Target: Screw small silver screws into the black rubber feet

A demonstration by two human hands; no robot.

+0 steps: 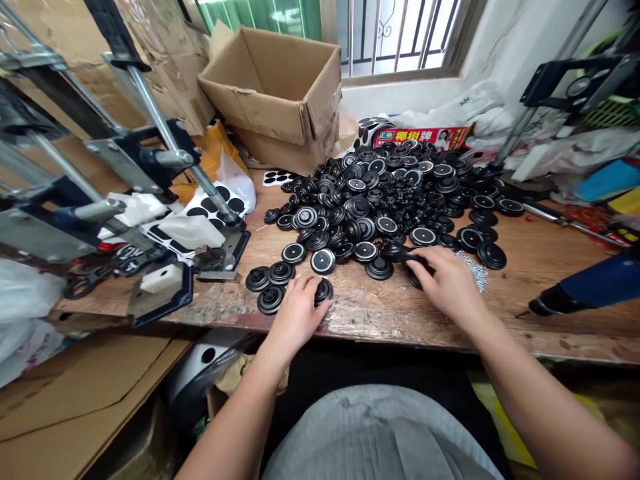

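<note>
Near the table's front edge, my left hand (296, 310) is closed, thumb and fingers around a round, stepped black plastic disc (325, 291). Just left of it stand several similar discs with raised knobs (271, 298). My right hand (447, 283) pinches another black disc (399, 253) at the front of the large pile; this one is tilted and slightly blurred. Beneath my right fingers, one more disc is partly hidden. The pile of black discs (357, 207) covers the middle of the table, some showing a pale ring on their flat side.
Small silvery screws (473, 270) lie right of my right hand. A blue power driver (585, 291) rests at the right edge. Metal hand presses (165, 160) stand at left, beside sheets of black round stickers (215, 203). Behind is an open cardboard box (280, 127).
</note>
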